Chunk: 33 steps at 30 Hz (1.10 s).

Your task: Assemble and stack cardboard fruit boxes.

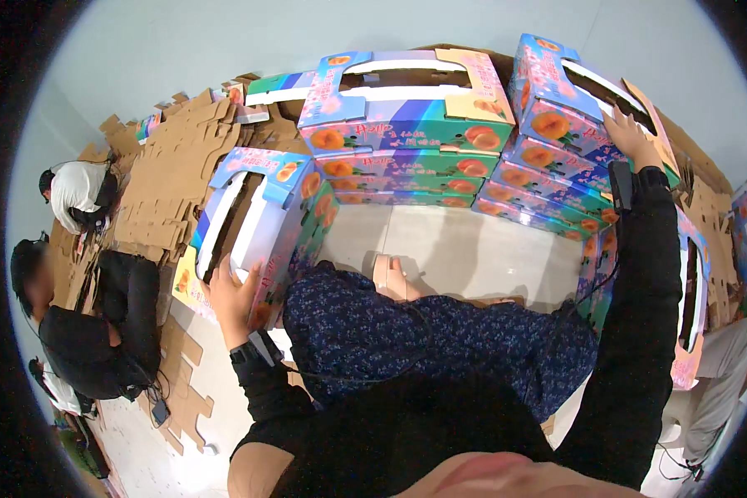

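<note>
Colourful cardboard fruit boxes with peach pictures and slotted tops stand around me. My left hand [234,297] lies with spread fingers on the near end of the left box [294,195], beside its long top opening. With my arm stretched forward, my right hand [632,139] rests on the top box of the right stack [560,124], its fingers apart at the edge of the opening. Between these two, the middle stack [406,124] rises several boxes high. Neither hand is closed around anything. What lies inside the boxes cannot be made out.
Flat brown cardboard sheets [161,178] are piled at the left. A person in black [87,340] sits there, another in white [81,195] farther back. More boxes [690,290] stand at my right, near a person's grey trouser leg [718,390]. My legs [440,340] fill the middle.
</note>
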Motion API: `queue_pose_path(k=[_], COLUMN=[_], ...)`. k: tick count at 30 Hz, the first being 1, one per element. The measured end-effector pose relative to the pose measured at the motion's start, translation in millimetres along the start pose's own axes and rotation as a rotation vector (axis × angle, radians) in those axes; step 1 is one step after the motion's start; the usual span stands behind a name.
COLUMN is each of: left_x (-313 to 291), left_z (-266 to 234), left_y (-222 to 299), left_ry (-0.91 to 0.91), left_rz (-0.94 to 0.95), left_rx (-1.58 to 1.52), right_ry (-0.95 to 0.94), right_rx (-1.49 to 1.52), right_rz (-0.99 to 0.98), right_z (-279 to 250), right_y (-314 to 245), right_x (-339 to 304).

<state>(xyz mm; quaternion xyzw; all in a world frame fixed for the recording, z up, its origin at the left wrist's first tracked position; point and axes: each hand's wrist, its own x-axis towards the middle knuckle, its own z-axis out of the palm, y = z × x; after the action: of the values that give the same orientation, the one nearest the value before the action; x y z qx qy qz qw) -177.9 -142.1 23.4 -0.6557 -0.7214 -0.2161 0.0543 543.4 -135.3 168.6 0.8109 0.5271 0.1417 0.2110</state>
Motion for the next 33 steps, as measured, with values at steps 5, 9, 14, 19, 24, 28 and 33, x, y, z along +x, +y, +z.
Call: queue_pose_path(k=[5, 9, 14, 19, 24, 28, 33], left_x=[0, 1, 1, -1, -1, 3, -4], left_z=[2, 3, 1, 0, 1, 9, 4], left_y=[1, 6, 5, 1, -6, -8, -11], left_ry=[0.0, -0.027, -0.014, -0.002, 0.006, 0.016, 0.005], left_rz=[-0.011, -0.029, -0.013, -0.019, -0.029, 0.005, 0.004], left_rx=[0.0, 0.019, 0.004, 0.017, -0.006, -0.037, -0.038], right_ry=[-0.013, 0.084, 0.059, -0.012, 0.115, 0.21, 0.886], right_rx=[0.064, 0.423, 0.097, 0.126, 0.489, 0.221, 0.514], right_rz=[0.048, 0.046, 0.004, 0.034, 0.384, 0.471, 0.406], right_z=[14, 20, 4, -22, -21, -20, -3], right_y=[9, 17, 3, -15, -29, -32, -86], right_x=[14, 17, 1, -18, -22, -30, -45])
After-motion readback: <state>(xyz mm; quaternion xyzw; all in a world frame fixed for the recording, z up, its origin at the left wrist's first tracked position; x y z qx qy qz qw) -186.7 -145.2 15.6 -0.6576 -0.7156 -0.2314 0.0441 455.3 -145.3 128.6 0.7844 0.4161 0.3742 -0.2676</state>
